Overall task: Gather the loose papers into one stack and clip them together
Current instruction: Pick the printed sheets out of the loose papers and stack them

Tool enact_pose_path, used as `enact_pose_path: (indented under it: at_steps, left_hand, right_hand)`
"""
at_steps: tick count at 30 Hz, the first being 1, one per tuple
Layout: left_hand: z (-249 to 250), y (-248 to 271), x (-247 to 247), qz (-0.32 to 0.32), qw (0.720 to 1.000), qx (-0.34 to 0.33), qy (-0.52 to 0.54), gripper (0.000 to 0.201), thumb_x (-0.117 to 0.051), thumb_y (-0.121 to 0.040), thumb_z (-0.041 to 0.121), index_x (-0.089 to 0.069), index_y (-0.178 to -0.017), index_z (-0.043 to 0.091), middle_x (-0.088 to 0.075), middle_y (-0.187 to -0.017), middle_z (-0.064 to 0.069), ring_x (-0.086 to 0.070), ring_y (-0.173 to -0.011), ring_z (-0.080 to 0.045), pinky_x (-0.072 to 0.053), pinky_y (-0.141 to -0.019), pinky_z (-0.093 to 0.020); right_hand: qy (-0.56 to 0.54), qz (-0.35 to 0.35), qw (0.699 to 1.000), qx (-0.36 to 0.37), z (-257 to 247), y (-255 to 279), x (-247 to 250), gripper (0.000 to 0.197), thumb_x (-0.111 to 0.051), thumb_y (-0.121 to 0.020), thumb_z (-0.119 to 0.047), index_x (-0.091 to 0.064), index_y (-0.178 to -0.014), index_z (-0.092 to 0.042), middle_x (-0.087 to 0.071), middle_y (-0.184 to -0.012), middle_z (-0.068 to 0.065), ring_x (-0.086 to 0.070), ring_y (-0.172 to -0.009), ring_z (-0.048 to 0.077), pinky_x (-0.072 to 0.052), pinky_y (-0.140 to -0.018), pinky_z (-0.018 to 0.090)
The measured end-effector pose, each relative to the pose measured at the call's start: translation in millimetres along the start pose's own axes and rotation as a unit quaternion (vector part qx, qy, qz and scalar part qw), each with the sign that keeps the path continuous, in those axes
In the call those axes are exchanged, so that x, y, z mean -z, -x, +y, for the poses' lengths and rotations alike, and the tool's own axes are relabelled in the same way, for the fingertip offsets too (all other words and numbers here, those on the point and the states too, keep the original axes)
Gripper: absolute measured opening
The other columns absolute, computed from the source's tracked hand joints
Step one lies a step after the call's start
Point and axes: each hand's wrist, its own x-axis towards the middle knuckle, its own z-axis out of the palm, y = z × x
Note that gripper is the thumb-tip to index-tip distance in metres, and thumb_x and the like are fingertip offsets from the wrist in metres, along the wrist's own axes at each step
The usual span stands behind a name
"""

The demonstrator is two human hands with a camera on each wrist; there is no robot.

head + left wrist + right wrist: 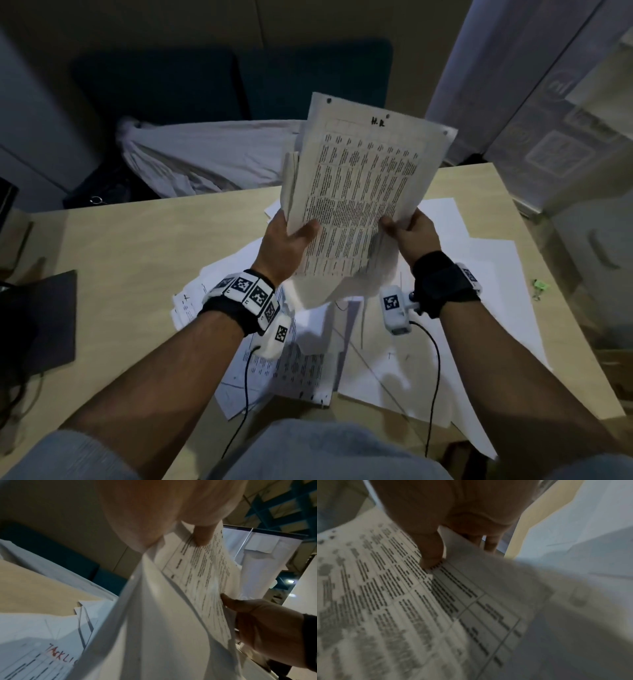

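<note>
A bundle of printed sheets (359, 192) is held up off the wooden desk (120, 240), tilted away from me, its top page a table of text. My left hand (291, 236) grips its left edge, thumb on the front. My right hand (409, 229) pinches the right edge, thumb on the print and fingers behind. The left wrist view shows the bundle (154, 615) edge-on, with my left thumb (202, 536) on it and my right hand (254, 623) at its far edge. In the right wrist view my thumb (431, 555) presses the printed page (393, 608). More loose papers (462, 325) lie spread on the desk below.
A small green binder clip (540, 287) lies near the desk's right edge. A dark flat pad (44, 318) sits at the left. A white cloth (205, 157) and a dark blue seat (222, 78) are behind the desk. Cables run from both wrist cameras.
</note>
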Motion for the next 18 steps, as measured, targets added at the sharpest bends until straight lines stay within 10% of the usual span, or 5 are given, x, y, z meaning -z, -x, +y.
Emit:
enact_pose_path:
  at_steps: [3, 6, 11, 18]
  left_hand:
    - [6, -2, 0, -0.002, 0.999, -0.046, 0.026, 0.038, -0.053, -0.091, 0.041, -0.053, -0.117, 0.012, -0.063, -0.101, -0.002, -0.063, -0.090, -0.006, -0.054, -0.080, -0.023]
    - [-13, -6, 0, 0.019, 0.996, 0.065, 0.060, 0.032, -0.029, -0.100, 0.043, -0.053, -0.111, 0.026, -0.060, -0.108, -0.005, -0.061, -0.090, -0.015, -0.050, -0.077, -0.034]
    - [-86, 9, 7, -0.041, 0.908, 0.268, -0.318, 0.044, -0.059, -0.089, 0.032, -0.054, -0.122, 0.004, -0.063, -0.119, -0.012, -0.057, -0.117, -0.030, -0.042, -0.094, -0.030]
    - [-112, 29, -23, -0.079, 0.883, 0.338, -0.317, 0.073, -0.079, -0.075, 0.030, -0.040, -0.130, 0.001, -0.055, -0.130, -0.016, -0.054, -0.119, -0.032, -0.045, -0.094, -0.035]
  right_hand:
    - [-0.088, 0.072, 0.994, 0.005, -7, 0, 4, 0.018, -0.070, -0.082, -0.013, -0.065, -0.100, -0.012, -0.067, -0.098, 0.008, -0.061, -0.091, 0.022, -0.052, -0.085, 0.041]
    - [-0.170, 0.125, 0.978, 0.004, -8, -6, 18, 0.030, -0.068, -0.081, -0.013, -0.063, -0.111, -0.013, -0.067, -0.108, 0.010, -0.063, -0.103, 0.030, -0.052, -0.092, 0.046]
    - [-0.105, 0.166, 0.980, -0.027, 9, -2, 55, 0.049, -0.067, -0.086, -0.015, -0.050, -0.132, -0.006, -0.060, -0.128, 0.010, -0.057, -0.118, 0.027, -0.044, -0.104, 0.044]
    - [0.066, 0.154, 0.978, -0.121, 43, 42, 87, 0.051, -0.054, -0.094, -0.010, -0.037, -0.142, -0.015, -0.052, -0.135, 0.008, -0.049, -0.122, 0.029, -0.037, -0.090, 0.026]
